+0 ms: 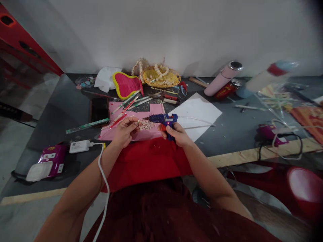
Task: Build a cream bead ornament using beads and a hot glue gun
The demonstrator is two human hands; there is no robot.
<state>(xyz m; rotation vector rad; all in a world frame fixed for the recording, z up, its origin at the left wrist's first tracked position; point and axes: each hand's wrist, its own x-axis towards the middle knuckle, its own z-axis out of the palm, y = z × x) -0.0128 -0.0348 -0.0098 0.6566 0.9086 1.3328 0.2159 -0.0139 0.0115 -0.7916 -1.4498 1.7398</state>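
My right hand (174, 133) is wrapped round the grip of a blue hot glue gun (161, 118) with an orange trigger and a small red light. A clear glue stick (198, 120) sticks out of its back end. The gun's nozzle points left, toward my left hand (128, 130). There my thumb and fingers are pinched together on a small pale piece, too small to name. Between the hands, a heap of small pale pieces (146, 125) lies on pink paper (107, 135). Red cloth (151, 158) hangs over the table edge beneath my wrists.
A yellow basket (148, 81) with pale strung pieces and a pink-and-yellow shaped item (127, 85) stand by the wall. Pliers (169, 98), a phone (99, 110) and white paper (199, 114) lie around. A pink flask (223, 79) and red can (228, 90) stand right. A white cable (107, 188) crosses my left arm.
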